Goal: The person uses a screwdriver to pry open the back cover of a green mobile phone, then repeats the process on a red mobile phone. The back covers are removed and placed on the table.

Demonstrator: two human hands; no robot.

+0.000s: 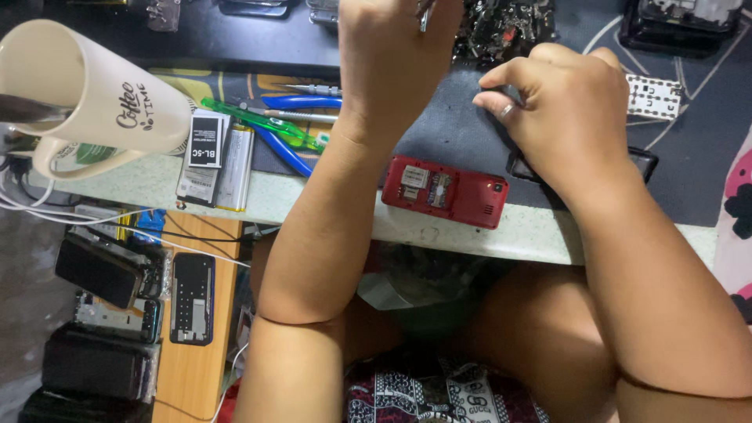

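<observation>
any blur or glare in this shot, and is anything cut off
Head view: even, soft light; the red phone on the table edge is sharp, the cream mug looms large and bent near the lens, the left hand is cropped at the top edge.

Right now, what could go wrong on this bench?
1. The red phone, back cover off, lies at the bench edge just by the left forearm; a nudge could knock it off.
2. The mug lies tipped at the corner beside the batteries; it might roll.
3. The right hand hides part of a dark part.
</observation>
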